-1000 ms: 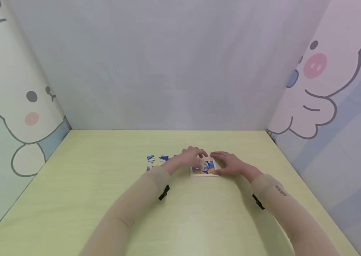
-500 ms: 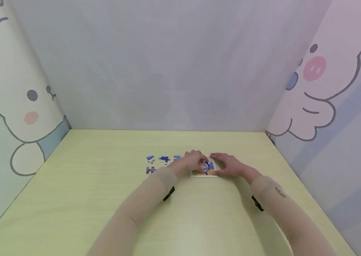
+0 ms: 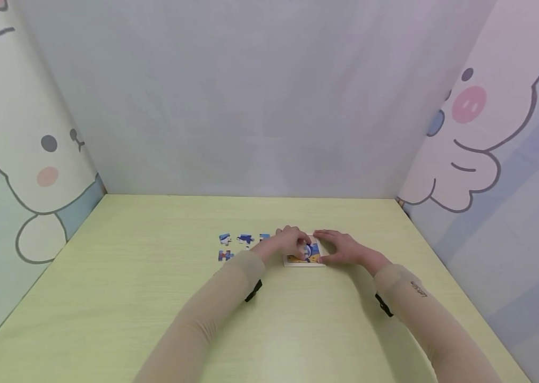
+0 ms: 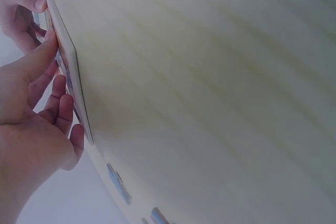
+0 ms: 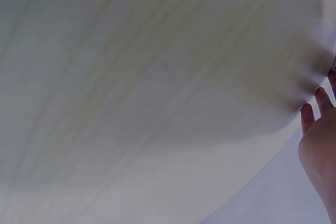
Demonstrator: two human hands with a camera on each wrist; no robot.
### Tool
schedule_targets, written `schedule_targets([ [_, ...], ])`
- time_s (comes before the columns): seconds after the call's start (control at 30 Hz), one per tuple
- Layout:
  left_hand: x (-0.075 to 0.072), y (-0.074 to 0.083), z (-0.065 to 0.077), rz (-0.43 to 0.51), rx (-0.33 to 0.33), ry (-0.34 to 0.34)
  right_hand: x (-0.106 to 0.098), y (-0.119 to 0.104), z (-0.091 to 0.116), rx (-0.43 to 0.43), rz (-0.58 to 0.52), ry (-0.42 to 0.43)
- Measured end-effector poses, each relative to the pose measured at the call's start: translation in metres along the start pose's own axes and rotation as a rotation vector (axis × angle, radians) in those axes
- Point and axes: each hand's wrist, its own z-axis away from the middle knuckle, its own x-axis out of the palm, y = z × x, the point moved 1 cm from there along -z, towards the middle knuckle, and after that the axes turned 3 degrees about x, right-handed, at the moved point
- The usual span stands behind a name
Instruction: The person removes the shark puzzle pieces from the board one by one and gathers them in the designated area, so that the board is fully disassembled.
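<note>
A shallow jigsaw puzzle tray [image 3: 304,265] with a white border lies on the table, partly filled with a blue and orange picture. My left hand [image 3: 291,242] reaches over its left part. Thumb and index finger come together over the picture, pinching a puzzle piece [image 3: 308,250] at its surface; the fingers partly hide it. In the left wrist view, the left hand's [image 4: 39,124] other fingers curl loosely beside the tray edge. My right hand [image 3: 343,247] holds the tray's right side, thumb at the near corner and fingers at the far one.
Several loose puzzle pieces lie left of the tray, among them a blue and white one [image 3: 225,239], a dark blue one [image 3: 245,239] and a red and blue one [image 3: 225,255]. My left forearm [image 3: 221,298] crosses in front of them. A grey curtain [image 3: 250,106] hangs behind the table.
My left hand has come down and slightly right onto the tray, its thumb and index finger closing together there. My right hand stays at the tray's right side.
</note>
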Motion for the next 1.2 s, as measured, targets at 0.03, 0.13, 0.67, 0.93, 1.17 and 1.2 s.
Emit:
schedule_targets([
  [0.03,0.0,0.0,0.0,0.006,-0.002,0.003,0.0,0.0,0.0,0.001,0.0,-0.001],
  [0.13,0.002,-0.001,-0.002,0.022,0.003,0.014,0.0,0.0,0.0,-0.007,0.004,0.004],
  [0.67,0.004,-0.004,-0.009,0.101,0.093,0.092,0.001,0.003,0.001,-0.005,0.008,0.017],
  [0.93,0.007,-0.004,-0.011,0.066,0.093,0.103,0.003,0.004,0.0,0.001,0.015,0.016],
  [1.17,0.005,-0.004,-0.009,0.089,0.099,0.117,0.003,0.003,0.0,0.001,0.013,0.021],
  [1.2,0.004,-0.003,-0.008,0.094,0.101,0.118,0.003,0.003,0.0,0.001,0.015,0.02],
])
